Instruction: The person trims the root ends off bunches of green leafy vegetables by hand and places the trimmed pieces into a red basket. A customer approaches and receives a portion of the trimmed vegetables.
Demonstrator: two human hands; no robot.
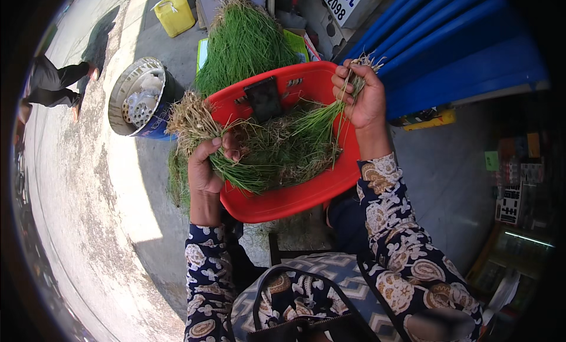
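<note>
My left hand point(208, 161) grips a thick bunch of thin green stalks point(194, 114), likely chives or small scallions, whose pale, dry root ends point up and away from me. A smaller bunch of the same stalks point(323, 116) is closed in my right hand point(365, 96), roots at the top and green leaves hanging down. Both hands are at the sides of a red plastic basin point(274, 205) in front of me. Loose leaves and dry trimmings point(287, 152) cover its bottom. A dark rectangular object point(263, 99) leans on the basin's far inner wall.
Beyond the basin rises a large heap of green stalks point(247, 46). A bucket point(137, 99) holding perforated pieces stands left, near a yellow jug point(174, 15). Blue corrugated sheeting point(442, 50) borders the right. A person's legs point(57, 83) show on the sunlit pavement at far left.
</note>
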